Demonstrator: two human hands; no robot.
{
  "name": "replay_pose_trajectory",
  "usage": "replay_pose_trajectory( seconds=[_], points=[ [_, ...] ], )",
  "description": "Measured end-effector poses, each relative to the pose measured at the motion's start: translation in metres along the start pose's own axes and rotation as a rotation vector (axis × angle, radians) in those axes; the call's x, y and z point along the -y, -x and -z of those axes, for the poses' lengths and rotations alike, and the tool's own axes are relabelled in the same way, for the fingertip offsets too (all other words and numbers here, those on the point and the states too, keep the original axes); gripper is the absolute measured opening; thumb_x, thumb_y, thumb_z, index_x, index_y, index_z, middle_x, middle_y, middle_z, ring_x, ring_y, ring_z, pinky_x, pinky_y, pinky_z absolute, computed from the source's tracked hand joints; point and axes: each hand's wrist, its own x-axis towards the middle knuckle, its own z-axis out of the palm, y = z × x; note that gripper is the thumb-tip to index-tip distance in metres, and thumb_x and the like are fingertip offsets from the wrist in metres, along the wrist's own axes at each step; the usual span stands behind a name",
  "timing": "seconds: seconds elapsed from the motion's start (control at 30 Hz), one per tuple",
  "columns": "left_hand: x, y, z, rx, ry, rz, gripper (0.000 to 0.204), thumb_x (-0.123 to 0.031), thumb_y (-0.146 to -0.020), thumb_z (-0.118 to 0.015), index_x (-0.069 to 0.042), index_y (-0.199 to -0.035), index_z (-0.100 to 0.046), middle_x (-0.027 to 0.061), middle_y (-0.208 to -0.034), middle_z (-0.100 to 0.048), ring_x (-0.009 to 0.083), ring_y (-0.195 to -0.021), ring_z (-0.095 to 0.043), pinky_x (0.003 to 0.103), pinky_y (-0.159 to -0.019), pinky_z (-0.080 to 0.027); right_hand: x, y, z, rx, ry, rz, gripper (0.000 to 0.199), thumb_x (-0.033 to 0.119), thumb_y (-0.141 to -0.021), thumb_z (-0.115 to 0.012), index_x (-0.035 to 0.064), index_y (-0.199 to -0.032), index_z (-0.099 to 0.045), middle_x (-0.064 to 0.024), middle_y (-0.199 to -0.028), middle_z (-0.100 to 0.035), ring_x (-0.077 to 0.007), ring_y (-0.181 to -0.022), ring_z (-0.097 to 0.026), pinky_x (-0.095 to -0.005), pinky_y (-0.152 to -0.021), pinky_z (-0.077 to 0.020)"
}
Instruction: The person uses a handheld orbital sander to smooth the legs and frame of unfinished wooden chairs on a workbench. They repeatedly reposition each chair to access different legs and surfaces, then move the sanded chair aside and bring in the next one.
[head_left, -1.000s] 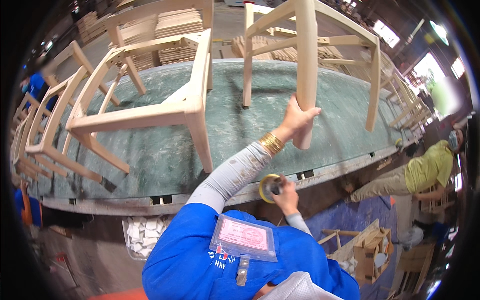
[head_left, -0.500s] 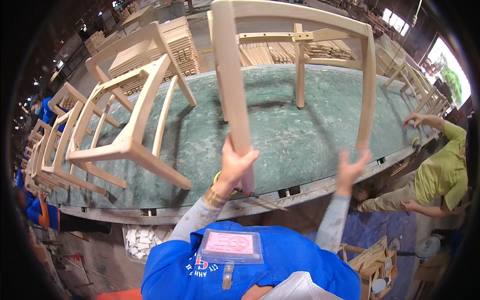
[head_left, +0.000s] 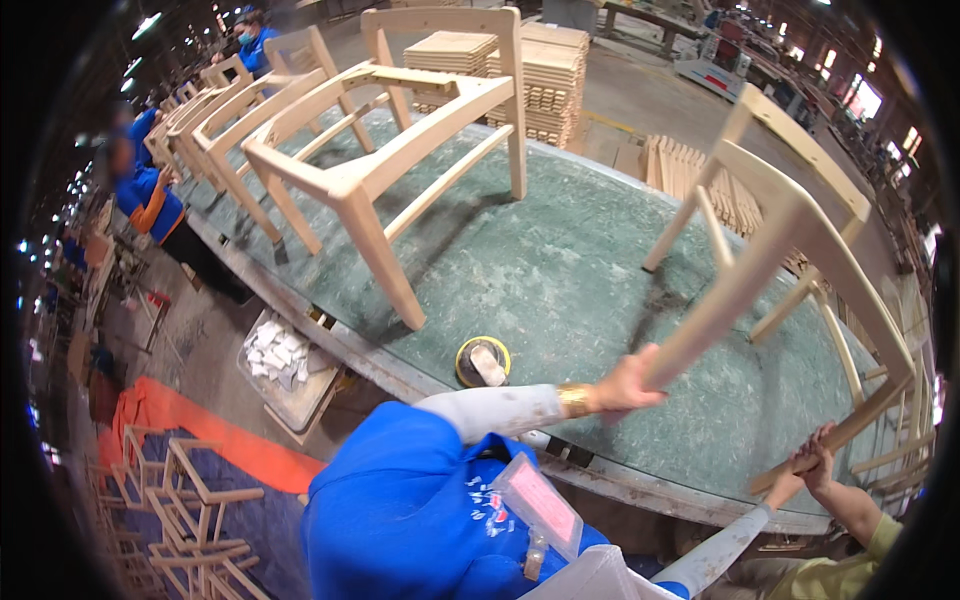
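Note:
A pale wooden chair frame (head_left: 735, 285) is tilted over the right part of the green-topped table (head_left: 560, 270). My left hand (head_left: 625, 384) grips the lower end of its near leg, thumb on one side and fingers on the other; the leg is blurred. Farther right, my right hand (head_left: 785, 488) is closed round the end of another leg. A co-worker's hand (head_left: 818, 458) holds that same leg just beside mine. Left of my left forearm, a round black tool with a yellow rim (head_left: 468, 372) lies on the table, a pale block (head_left: 488, 365) on top.
Another chair frame (head_left: 365, 190) stands on the table at left, with several more lined up beyond. A tub of white pieces (head_left: 278, 352) sits below the table edge. Stacked wooden parts (head_left: 540, 85) stand behind. The co-worker's arm (head_left: 850, 515) reaches in at lower right.
My view has turned left. The chair frame has tipped and moved right with my left hand on it. My right hand has closed on a leg, and the co-worker's hand has come onto it.

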Motion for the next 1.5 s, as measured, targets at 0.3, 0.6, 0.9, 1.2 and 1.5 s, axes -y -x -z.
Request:
replay_pose_trajectory(
  seconds=[0.3,0.6,0.9,1.2,1.5],
  points=[
    [0.025,-0.079,-0.144,0.490,-0.318,-0.286,0.036,-0.031,-0.082,-0.065,-0.003,-0.098,-0.051,0.0174,-0.093,-0.059,0.0358,-0.087,-0.058,0.045,-0.072,-0.046,0.037,0.052,0.078,-0.289,-0.279,0.173,0.032,0.014,-0.092,-0.057,-0.0067,-0.116,-0.056,-0.0180,-0.113,-0.061,-0.0232,-0.099,-0.060,-0.0324,-0.089,-0.0466],
    [-0.058,0.141,0.155,-0.258,-0.410,-0.021,0.012,-0.011,-0.082,-0.066,-0.002,-0.077,-0.059,0.0054,-0.066,-0.057,0.0140,-0.058,-0.052,0.028,-0.053,-0.043,0.256,0.212,-0.061,0.359,-0.975,0.102,0.032,0.021,-0.093,-0.054,-0.0015,-0.116,-0.055,-0.0131,-0.108,-0.062,-0.0209,-0.095,-0.060,-0.0321,-0.081,-0.0498],
    [-0.064,0.210,0.313,-1.008,-0.768,0.230,0.074,-0.023,-0.064,-0.084,0.004,-0.122,-0.046,0.0181,-0.112,-0.056,0.0289,-0.104,-0.056,0.036,-0.088,-0.045,0.611,0.343,-0.324,1.338,-1.206,-0.443,0.069,0.053,-0.087,-0.056,0.0021,-0.131,-0.042,-0.0147,-0.108,-0.058,-0.0239,-0.093,-0.059,-0.0372,-0.072,-0.0500],
    [-0.019,0.180,0.334,-1.077,-0.363,0.097,0.056,-0.016,-0.069,-0.079,-0.001,-0.111,-0.045,0.0152,-0.104,-0.056,0.0265,-0.092,-0.058,0.038,-0.081,-0.046,0.638,0.397,-0.365,1.200,-1.606,-0.776,0.016,0.015,-0.092,-0.052,0.0002,-0.096,-0.051,-0.0074,-0.074,-0.050,-0.0180,-0.055,-0.050,-0.0319,-0.044,-0.0434],
    [-0.122,0.228,0.445,-0.837,-0.271,0.001,0.051,-0.006,-0.069,-0.073,-0.001,-0.112,-0.046,0.0061,-0.084,-0.058,0.0148,-0.072,-0.059,0.028,-0.065,-0.051,0.598,0.424,-0.177,1.106,-1.919,-0.582,0.017,0.014,-0.088,-0.059,-0.0015,-0.093,-0.053,-0.0129,-0.088,-0.059,-0.0211,-0.081,-0.060,-0.0341,-0.074,-0.0517]
  ],
)
